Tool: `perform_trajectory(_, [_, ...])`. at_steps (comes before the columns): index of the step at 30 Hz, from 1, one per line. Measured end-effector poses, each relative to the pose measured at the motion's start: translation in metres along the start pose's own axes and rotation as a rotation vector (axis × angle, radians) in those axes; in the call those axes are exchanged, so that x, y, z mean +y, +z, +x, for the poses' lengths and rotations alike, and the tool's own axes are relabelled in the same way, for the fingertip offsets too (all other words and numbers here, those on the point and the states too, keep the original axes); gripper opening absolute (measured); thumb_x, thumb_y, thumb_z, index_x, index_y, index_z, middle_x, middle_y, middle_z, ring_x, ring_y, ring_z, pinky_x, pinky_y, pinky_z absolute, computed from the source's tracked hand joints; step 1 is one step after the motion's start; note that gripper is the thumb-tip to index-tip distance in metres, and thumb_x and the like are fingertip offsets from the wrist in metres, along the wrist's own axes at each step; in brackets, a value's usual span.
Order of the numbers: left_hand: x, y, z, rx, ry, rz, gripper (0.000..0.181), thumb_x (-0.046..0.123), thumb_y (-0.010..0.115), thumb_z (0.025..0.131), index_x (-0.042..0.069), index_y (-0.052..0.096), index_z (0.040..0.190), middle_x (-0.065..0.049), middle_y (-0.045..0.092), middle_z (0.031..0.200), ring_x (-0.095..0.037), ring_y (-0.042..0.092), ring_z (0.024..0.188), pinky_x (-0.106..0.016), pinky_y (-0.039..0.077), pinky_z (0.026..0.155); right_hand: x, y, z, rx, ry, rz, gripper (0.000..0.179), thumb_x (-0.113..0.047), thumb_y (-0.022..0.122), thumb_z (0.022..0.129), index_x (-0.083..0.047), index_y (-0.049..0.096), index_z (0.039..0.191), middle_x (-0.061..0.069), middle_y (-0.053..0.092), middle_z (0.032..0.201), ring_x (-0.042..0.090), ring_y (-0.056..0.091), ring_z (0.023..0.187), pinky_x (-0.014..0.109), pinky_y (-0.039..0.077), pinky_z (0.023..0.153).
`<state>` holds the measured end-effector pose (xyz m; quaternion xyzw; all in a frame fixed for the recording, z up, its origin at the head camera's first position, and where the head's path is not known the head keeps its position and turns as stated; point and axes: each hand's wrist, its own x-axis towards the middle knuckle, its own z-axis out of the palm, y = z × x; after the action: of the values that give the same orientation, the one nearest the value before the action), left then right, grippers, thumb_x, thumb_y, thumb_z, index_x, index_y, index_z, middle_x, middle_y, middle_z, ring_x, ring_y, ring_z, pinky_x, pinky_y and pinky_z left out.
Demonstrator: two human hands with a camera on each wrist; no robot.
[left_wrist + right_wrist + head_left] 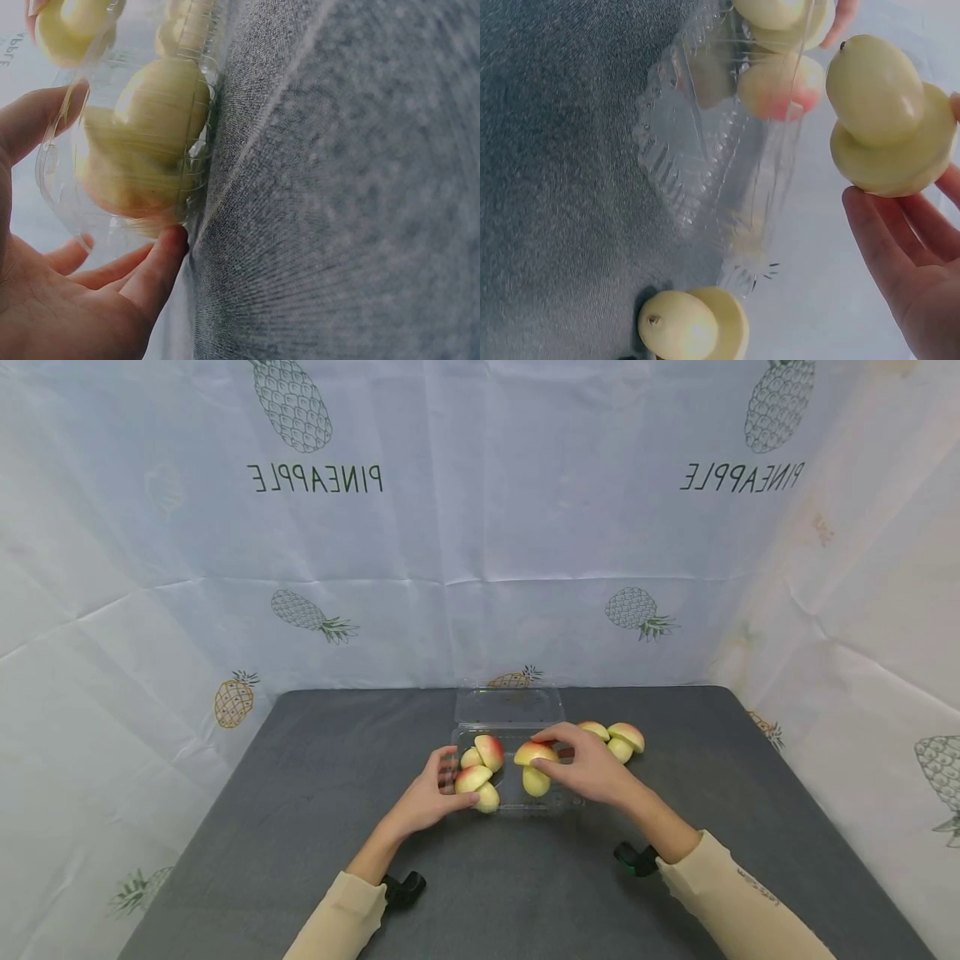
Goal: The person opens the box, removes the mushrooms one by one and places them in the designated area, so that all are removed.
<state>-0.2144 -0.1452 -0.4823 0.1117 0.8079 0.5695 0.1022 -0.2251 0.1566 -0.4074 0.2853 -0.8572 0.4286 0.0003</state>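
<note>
left hand [427, 797] gripping the clear clamshell [512, 797] at 9 o'clock | right hand [596, 770] pinching a mushroom-shaped piece [531, 759] over it | couple more pieces [628, 738] around 2 o'clock

Mushroom-shaped pieces [490, 752]: caps [627, 736] yellow shading to red, stems [536, 783] pale yellow. Clamshell box [510, 708]: clear. Tabletop [337, 760]: dark grey, finely flecked. Backdrop cloth [487, 535]: pale blue-white, printed with grey-green and orange-yellow pineapples [292, 406]; mirrored lettering [315, 478] dark green. Sleeves [341, 914]: cream, right one with dark print [757, 887]. Wrist devices [405, 890]: black.
</note>
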Motion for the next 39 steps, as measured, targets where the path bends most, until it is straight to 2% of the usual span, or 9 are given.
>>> perform_trajectory(9, [-0.002,0.000,0.000,-0.009,-0.004,0.013,0.095,0.033,0.082,0.088,0.009,0.023,0.159,-0.021,0.041,0.152,-0.038,0.048,0.135,-0.053,0.047,0.105,0.004,-0.009,-0.006,0.037,0.000,0.004,0.039,-0.031,0.073,0.097,-0.007,0.068,0.128,0.006,0.066,0.122,0.025,0.062,0.109,0.045,0.057,0.090])
perform_trajectory(17, [-0.001,0.001,0.000,0.017,-0.002,0.001,0.092,0.027,0.082,0.088,0.008,0.025,0.158,-0.021,0.043,0.151,-0.037,0.050,0.133,-0.054,0.048,0.104,0.005,-0.018,-0.011,0.061,0.034,0.023,0.040,-0.028,0.073,0.097,-0.005,0.067,0.130,0.009,0.063,0.126,0.031,0.061,0.112,0.047,0.055,0.094])
perform_trajectory(24, [0.001,0.002,-0.001,0.014,-0.003,-0.002,0.091,0.022,0.083,0.088,0.008,0.026,0.158,-0.021,0.043,0.151,-0.038,0.050,0.133,-0.054,0.048,0.103,0.009,-0.025,-0.017,0.075,0.029,0.051,0.038,-0.022,0.073,0.097,-0.004,0.066,0.129,0.010,0.064,0.125,0.033,0.062,0.111,0.048,0.055,0.095])
perform_trajectory(36, [0.001,0.001,-0.001,0.011,-0.003,-0.003,0.092,0.026,0.082,0.088,0.007,0.025,0.158,-0.021,0.043,0.151,-0.038,0.050,0.133,-0.053,0.048,0.104,0.023,-0.032,-0.028,0.125,-0.003,-0.017,0.034,-0.016,0.076,0.094,-0.005,0.069,0.126,0.011,0.065,0.128,0.025,0.063,0.104,0.038,0.060,0.084])
perform_trajectory(39, [0.001,0.001,0.000,0.009,-0.001,-0.006,0.093,0.026,0.082,0.089,0.007,0.024,0.159,-0.021,0.042,0.151,-0.038,0.049,0.134,-0.053,0.048,0.104,0.025,-0.035,-0.032,0.132,0.035,-0.026,0.035,-0.019,0.077,0.094,-0.007,0.070,0.126,0.010,0.063,0.130,0.025,0.058,0.109,0.043,0.059,0.087])
